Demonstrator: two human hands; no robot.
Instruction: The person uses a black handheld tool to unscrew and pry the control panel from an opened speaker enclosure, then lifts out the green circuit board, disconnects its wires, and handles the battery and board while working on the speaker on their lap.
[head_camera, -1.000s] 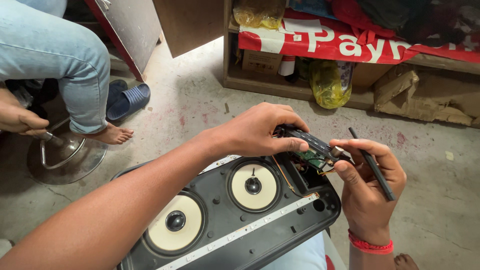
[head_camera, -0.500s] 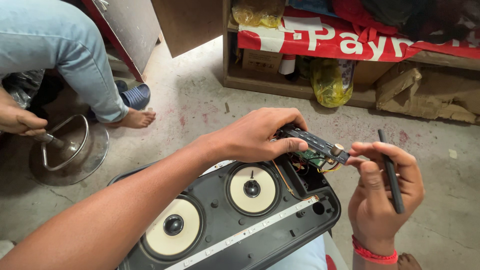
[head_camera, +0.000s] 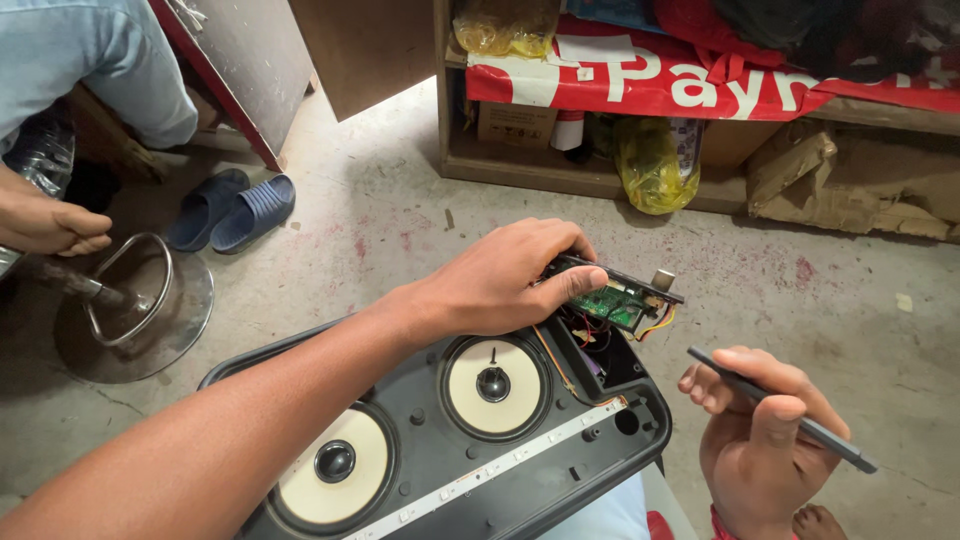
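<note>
One yellow bag (head_camera: 652, 165) under red banner (head_camera: 700, 85).

Bare concrete floor (head_camera: 380, 220), scuffed and stained reddish in spots. A low wooden shelf (head_camera: 560, 175) along the far side holds a red banner (head_camera: 700, 85), a yellow bag (head_camera: 655, 165) and cardboard (head_camera: 850, 185). Blue slippers (head_camera: 230, 208) lie left; daylight is even.

Concrete floor (head_camera: 400, 215) carries black speaker (head_camera: 480, 440). Left of speaker: metal stand (head_camera: 140, 310). Beyond stand: blue slippers (head_camera: 230, 208). Beyond speaker: wooden shelf (head_camera: 600, 180).
</note>
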